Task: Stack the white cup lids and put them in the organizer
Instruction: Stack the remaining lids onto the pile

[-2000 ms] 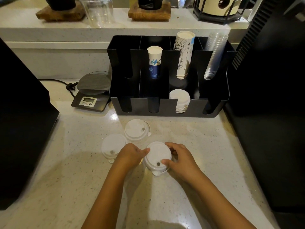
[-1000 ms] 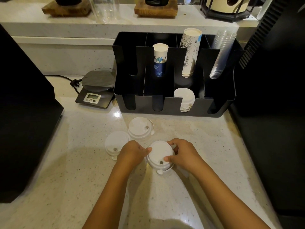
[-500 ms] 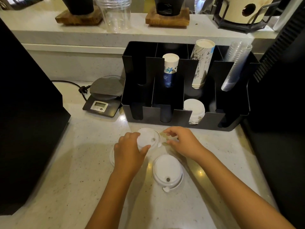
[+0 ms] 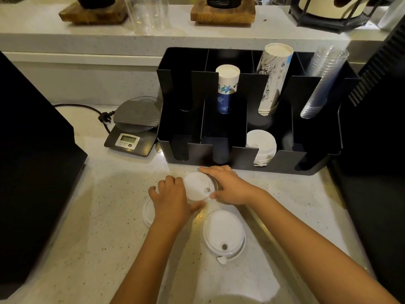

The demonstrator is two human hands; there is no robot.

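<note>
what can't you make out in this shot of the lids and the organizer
Head view only:
- Lid on the left: mostly hidden under the left hand.
- Far lid: its edges are covered by both hands, the right hand included, so the grip is unclear.
- Lid stack in the organizer: the organizer's front wall hides its base; count unreadable.
- Scale display: too small to read.

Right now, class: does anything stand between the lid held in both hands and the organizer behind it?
Nothing visible does. The left hand and right hand hold the lid just in front of the organizer, with only bare counter between. The front compartment with the lid stack is open on top.
</note>
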